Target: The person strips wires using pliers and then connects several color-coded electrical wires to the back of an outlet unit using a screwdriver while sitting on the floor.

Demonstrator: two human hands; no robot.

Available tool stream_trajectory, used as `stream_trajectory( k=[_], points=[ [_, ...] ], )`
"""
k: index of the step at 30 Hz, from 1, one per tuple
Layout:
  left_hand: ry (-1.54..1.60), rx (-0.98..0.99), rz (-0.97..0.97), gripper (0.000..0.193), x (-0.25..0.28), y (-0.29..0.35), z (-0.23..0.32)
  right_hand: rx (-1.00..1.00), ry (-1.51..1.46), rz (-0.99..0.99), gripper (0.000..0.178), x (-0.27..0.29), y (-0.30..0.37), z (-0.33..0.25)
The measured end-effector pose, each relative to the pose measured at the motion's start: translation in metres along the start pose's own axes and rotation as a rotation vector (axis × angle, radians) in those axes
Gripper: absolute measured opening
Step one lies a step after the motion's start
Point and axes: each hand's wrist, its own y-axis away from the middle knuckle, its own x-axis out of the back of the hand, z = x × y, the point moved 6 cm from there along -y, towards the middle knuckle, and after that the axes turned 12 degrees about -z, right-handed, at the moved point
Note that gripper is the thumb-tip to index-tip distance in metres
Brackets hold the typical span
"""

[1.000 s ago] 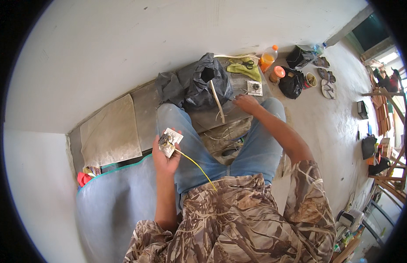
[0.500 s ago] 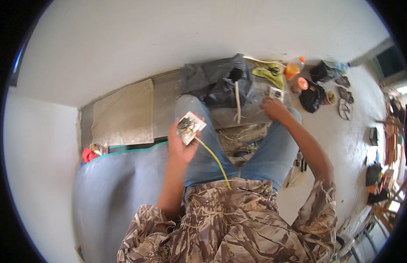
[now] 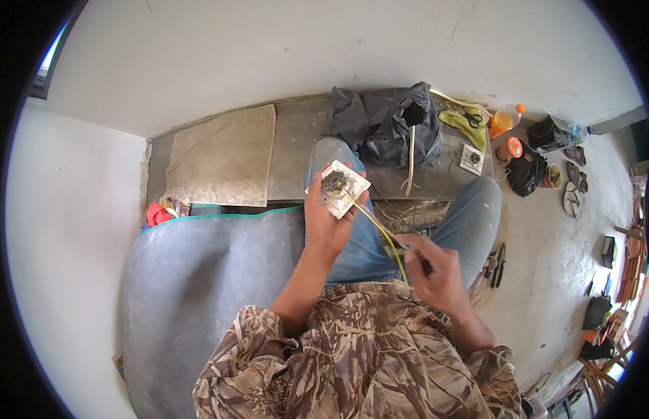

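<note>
Here, the left hand (image 3: pixel 329 227) clasps a white square plate (image 3: pixel 351 183), dark and lumpy mid-face, yellow wire (image 3: pixel 388 241) trailing near; the right hand (image 3: pixel 434 272) grips a thin tool (image 3: pixel 380 223).

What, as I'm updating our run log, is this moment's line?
left hand: holds white plate; right hand: grips slim tool, pointed at plate; yellow wire: runs from plate

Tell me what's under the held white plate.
The left hand is beneath the white plate, its lower palm showing. The plate's underside and the part of the palm directly under it are covered.
</note>
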Motion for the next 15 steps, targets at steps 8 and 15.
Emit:
stream_trajectory(
  k=[8,15],
  points=[
    [-0.031,-0.037,-0.053,0.038,-0.019,0.001,-0.005,0.081,-0.106,0.108,0.025,-0.020,-0.007,0.005],
    [-0.026,-0.029,-0.057,0.038,-0.020,-0.002,-0.007,0.066,-0.079,0.107,0.026,-0.022,-0.004,0.008]
  ],
)
